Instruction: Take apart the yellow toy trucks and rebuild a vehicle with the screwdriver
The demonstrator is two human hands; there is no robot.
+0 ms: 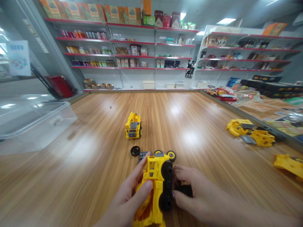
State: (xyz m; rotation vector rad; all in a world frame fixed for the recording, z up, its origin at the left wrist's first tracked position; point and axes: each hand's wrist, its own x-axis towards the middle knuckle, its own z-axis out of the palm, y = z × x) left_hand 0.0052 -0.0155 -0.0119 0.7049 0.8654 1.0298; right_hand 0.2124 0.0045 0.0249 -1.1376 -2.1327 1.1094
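Your left hand (125,197) grips the yellow toy truck (155,181), between both hands at the near side of the table (94,164). Your right hand (202,192) is at its black chassis (167,186); whether it grips the dark part (186,190) there, I cannot tell. Uneven pushing could twist the truck loose.

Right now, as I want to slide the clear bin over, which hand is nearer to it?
The left. The left hand is right of the clear bin, gripping the yellow toy; the right hand is farther off, beyond the toy.
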